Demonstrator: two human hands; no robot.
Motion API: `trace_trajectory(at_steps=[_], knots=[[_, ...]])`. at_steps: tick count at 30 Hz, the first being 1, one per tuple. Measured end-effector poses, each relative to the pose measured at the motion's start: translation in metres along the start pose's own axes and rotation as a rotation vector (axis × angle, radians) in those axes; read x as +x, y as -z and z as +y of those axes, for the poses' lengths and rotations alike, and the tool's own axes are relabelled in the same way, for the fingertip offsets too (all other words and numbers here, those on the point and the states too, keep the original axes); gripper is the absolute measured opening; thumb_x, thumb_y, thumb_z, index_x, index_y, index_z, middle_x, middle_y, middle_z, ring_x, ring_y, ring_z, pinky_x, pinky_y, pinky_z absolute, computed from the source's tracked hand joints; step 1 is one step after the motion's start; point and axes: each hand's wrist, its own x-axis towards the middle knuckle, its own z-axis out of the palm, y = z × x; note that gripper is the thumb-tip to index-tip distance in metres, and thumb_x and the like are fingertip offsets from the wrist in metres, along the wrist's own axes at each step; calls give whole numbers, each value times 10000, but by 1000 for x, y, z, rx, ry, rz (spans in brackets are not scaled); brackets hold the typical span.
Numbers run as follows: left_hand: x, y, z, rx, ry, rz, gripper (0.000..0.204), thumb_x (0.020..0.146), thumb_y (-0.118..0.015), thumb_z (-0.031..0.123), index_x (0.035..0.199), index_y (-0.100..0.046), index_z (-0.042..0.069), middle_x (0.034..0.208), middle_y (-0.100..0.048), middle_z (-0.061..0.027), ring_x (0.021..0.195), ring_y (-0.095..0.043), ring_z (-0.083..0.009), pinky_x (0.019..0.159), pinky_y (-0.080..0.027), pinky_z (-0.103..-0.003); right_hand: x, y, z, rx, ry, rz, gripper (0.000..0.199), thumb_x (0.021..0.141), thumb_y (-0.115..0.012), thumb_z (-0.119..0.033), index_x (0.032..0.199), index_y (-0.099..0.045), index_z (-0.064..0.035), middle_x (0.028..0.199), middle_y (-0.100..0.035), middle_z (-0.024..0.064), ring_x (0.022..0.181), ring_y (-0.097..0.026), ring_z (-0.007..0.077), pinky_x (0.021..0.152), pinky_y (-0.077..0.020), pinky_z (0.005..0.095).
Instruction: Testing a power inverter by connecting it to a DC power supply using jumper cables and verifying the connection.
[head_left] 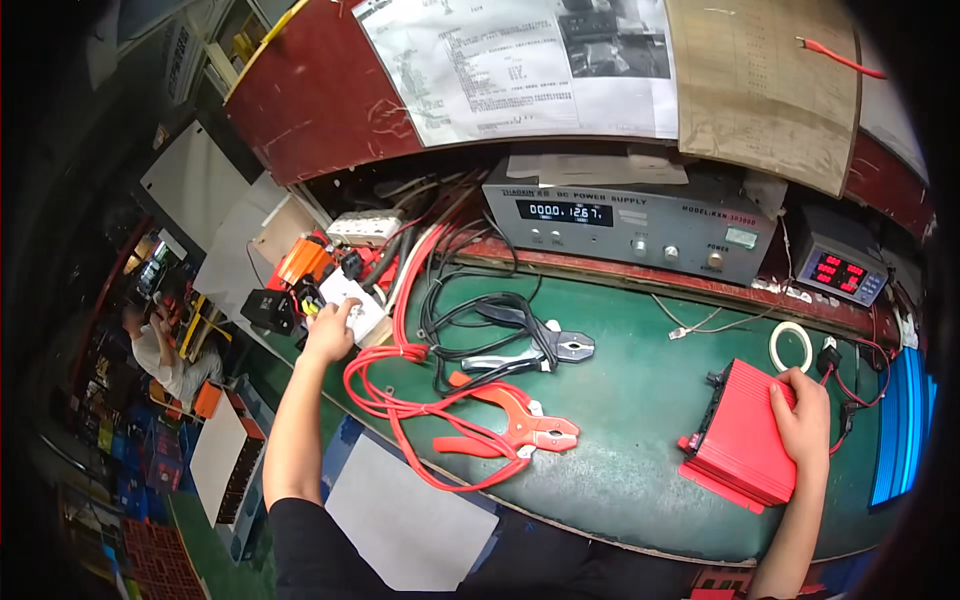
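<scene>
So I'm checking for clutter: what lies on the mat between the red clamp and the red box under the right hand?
In the head view, bare green mat separates the red clamp from the red box under the right hand.

Bare left hand (pixel 328 335), bare right hand (pixel 803 418), forearms uncovered, short black sleeve at left shoulder
</scene>
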Motion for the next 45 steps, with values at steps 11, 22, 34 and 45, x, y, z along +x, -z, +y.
trace_trajectory(at_steps=[11,22,34,45], knots=[[40,4,-56,-86,-9,-326,624,781,-553,95,1399,-523,176,1246,-628,-277,1207,-586,-442,1037,-465,-470,2,9,-4,42,7,-51,239,877,-663,-232,926,-646,1,853,-663,216,832,-651,405,735,-502,453],[-136,86,399,-888,-823,285,314,885,-610,55,1197,-603,19,1146,-637,-213,1082,-608,-391,947,-482,-460,-4,8,7,-51,56,-78,291,873,-677,-297,921,-658,-11,872,-683,196,866,-667,386,768,-524,458],[-96,7,467,-1200,-664,89,97,921,-643,103,961,-671,20,840,-667,-113,816,-612,-267,751,-489,-375,-2,8,1,25,152,-146,303,861,-705,-292,917,-650,0,866,-676,191,836,-670,372,736,-527,431],[-108,21,442,-1098,-888,-137,163,910,-586,144,850,-585,-8,748,-612,-162,726,-598,-332,688,-481,-441,-2,9,3,-18,153,-138,269,881,-676,-259,913,-652,8,844,-676,199,794,-667,368,713,-517,423]])
